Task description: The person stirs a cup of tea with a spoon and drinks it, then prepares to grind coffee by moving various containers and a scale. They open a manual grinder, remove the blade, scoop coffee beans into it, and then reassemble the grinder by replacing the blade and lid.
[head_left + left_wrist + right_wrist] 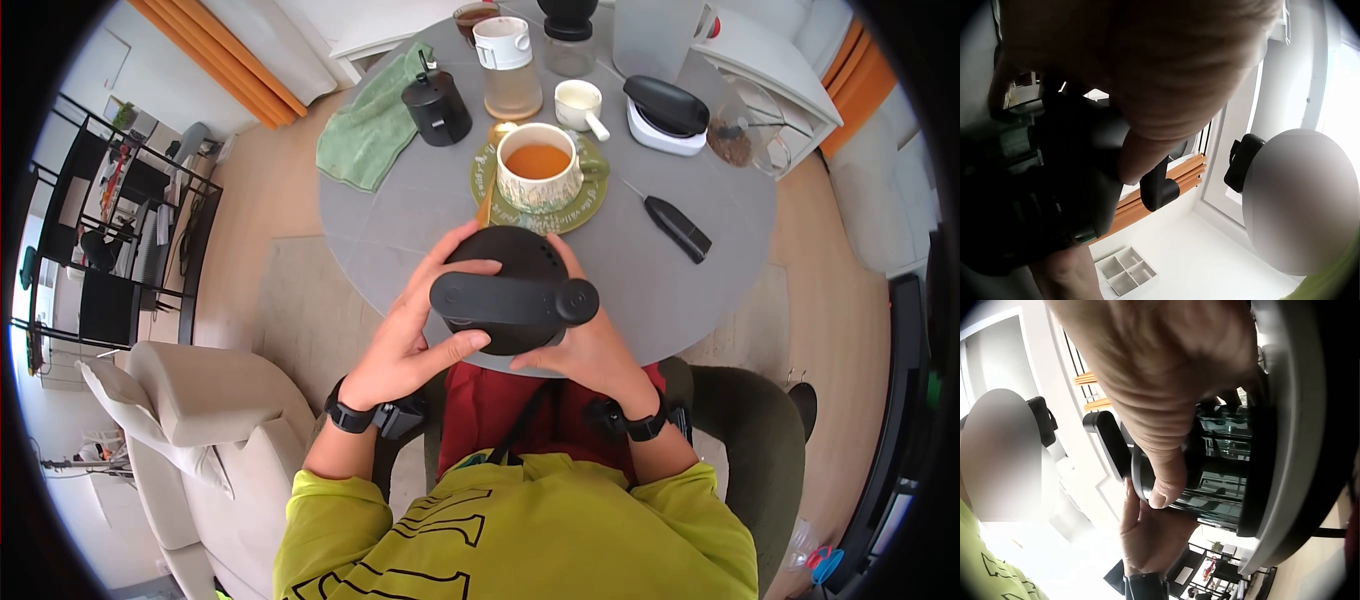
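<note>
A black hand-crank coffee grinder (500,298) is held between both hands at the near edge of the grey table (370,225). Its crank arm lies across the round black top, with the knob toward the right. My left hand (405,325) grips the top from the left, index finger and thumb on either side of the crank arm. From the other side, my right hand (590,345) wraps round the grinder. In the right wrist view, the right thumb (1167,481) presses near the collar above the clear ribbed jar (1222,469). The jar's base is close to the table edge.
Beyond the grinder, a cup (538,180) of orange-brown drink stands on a green saucer (482,190). Around it are a green cloth (365,135), black canister (437,108), clear jug (512,85), small white pitcher (577,103), black-and-white device (665,115) and black handheld tool (678,228).
</note>
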A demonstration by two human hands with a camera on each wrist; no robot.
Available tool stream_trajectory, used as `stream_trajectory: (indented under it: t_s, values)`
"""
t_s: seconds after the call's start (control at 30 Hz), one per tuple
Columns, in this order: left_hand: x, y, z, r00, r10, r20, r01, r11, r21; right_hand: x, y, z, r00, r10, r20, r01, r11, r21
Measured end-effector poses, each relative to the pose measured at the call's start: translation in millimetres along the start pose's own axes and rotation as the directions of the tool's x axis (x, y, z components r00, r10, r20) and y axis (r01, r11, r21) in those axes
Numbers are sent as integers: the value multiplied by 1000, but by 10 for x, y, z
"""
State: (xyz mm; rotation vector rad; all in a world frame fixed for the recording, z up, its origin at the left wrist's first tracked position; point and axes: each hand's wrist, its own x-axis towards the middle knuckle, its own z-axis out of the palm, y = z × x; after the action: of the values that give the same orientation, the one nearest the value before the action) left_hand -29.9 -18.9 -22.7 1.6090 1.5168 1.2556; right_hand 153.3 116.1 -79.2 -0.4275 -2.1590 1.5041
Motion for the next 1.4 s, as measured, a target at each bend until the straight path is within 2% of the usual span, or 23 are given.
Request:
stream_trajectory:
  t_s: [0.17, 0.27, 0.43, 0.57, 0.63, 0.73, 0.9, 1.1, 1.4]
  values:
    - [10, 21, 0, 999, 17, -36, -18, 999, -28, -4, 53, 49, 1000, 11, -15, -10, 999, 40]
    - [16, 54, 52, 990, -15, -138, 2, 996, -94, 11, 53, 66, 1000, -9, -24, 11, 998, 68]
    - [4, 31, 82, 987, -13, -157, -15, 984, -179, 13, 32, 71, 999, 1, -32, 2, 994, 108]
    - [-14, 22, 109, 986, 23, -163, -46, 989, -139, 9, 68, 67, 999, -16, -37, 20, 995, 101]
    - [-11, 63, 125, 982, -20, -189, -5, 991, -133, 4, 76, 51, 999, -30, -40, 33, 997, 75]
    - [-15, 54, 117, 984, -16, -177, -3, 994, -105, 9, 51, 47, 999, -2, -33, 5, 996, 92]
    - [48, 122, 12, 995, -36, -93, 26, 994, -103, 17, 90, 63, 994, -89, -67, 92, 995, 45]
    - [100, 94, -58, 1000, -15, -25, 12, 993, -120, 13, 58, 50, 992, -98, -80, 98, 995, 0]
    - [44, 45, 24, 995, 46, -87, -50, 998, -45, -71, -21, 122, 990, -82, -112, 79, 996, -34]
